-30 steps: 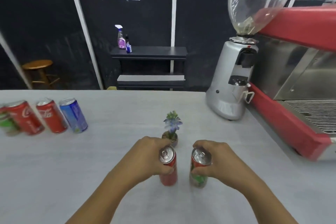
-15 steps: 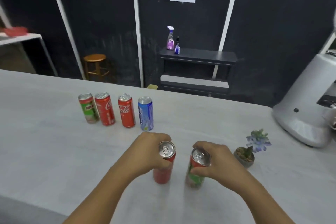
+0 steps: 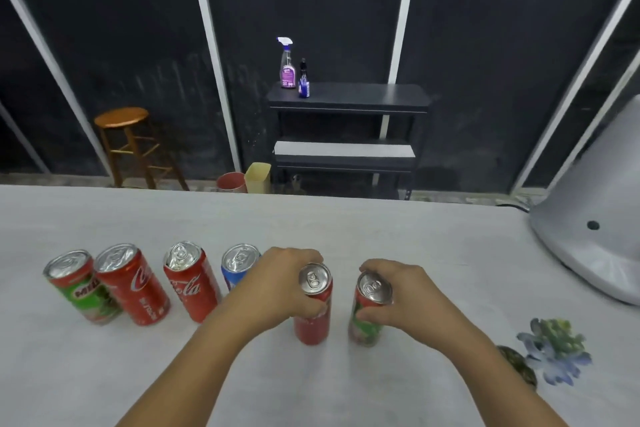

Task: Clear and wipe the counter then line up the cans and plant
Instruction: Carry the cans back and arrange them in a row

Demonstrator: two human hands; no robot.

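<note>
My left hand [image 3: 277, 288] grips a red can [image 3: 313, 319] near its top, and my right hand [image 3: 405, 298] grips a green and red can [image 3: 363, 326] beside it. Both cans stand upright on the white counter [image 3: 381, 236], a small gap between them. To their left runs a row of cans: a green Milo can [image 3: 83, 288], two red Coca-Cola cans [image 3: 135, 284] [image 3: 190, 281], and a blue can [image 3: 239, 262] partly hidden by my left hand. A small potted plant [image 3: 550, 350] with bluish leaves sits at the lower right.
A silver grinder base [image 3: 595, 229] stands on the counter at the right. Beyond the counter's far edge are a wooden stool [image 3: 128, 142], a dark shelf unit [image 3: 346, 128] with two spray bottles [image 3: 288, 64], and two bins [image 3: 246, 178] on the floor.
Both hands have carried their cans leftwards, up to the row's right end beside the blue can. The plant is left behind at the right, and the view has swung left.
</note>
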